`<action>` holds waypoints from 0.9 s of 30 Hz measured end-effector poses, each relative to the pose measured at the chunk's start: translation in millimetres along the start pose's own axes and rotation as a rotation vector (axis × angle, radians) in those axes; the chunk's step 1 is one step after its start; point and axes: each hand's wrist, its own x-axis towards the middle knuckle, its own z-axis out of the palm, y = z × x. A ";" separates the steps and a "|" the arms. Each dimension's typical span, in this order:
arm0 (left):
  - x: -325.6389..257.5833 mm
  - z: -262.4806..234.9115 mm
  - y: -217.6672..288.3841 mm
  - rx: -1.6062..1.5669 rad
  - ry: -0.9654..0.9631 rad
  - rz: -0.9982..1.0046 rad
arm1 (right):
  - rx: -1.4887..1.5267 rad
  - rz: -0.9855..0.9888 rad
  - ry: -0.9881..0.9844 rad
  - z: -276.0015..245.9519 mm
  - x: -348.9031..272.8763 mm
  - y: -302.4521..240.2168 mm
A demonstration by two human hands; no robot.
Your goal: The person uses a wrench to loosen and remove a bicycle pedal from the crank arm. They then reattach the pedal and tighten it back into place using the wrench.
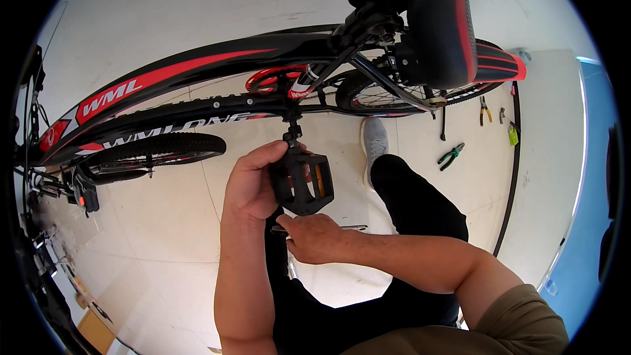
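A black bicycle pedal with an amber reflector hangs on the near side of a black, red and white bicycle frame. Its axle end meets the crank below the seat tube. My left hand is closed around the pedal's left side, thumb up by the axle. Just below the pedal, my right hand grips a slim metal wrench. The wrench lies roughly level, its ends showing on both sides of the fist. It appears apart from the axle. My right fingers are partly hidden beneath the hand.
The black and red saddle rises close in front at upper right. Green-handled pliers, yellow-handled pliers and another small tool lie on the pale floor. A dark strip runs along the floor at right. My grey shoe stands near the rear wheel.
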 end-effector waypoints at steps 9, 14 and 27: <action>13.3 -16.8 -15.2 -0.100 -0.042 -0.025 | -0.004 -0.046 0.031 2.5 1.0 1.3; 18.8 -13.1 -24.9 -0.194 -0.100 -0.018 | -0.007 -0.058 0.036 2.5 1.8 3.2; 4.6 20.9 -17.0 0.224 0.099 0.229 | 0.021 -0.023 0.011 -6.2 -2.6 0.2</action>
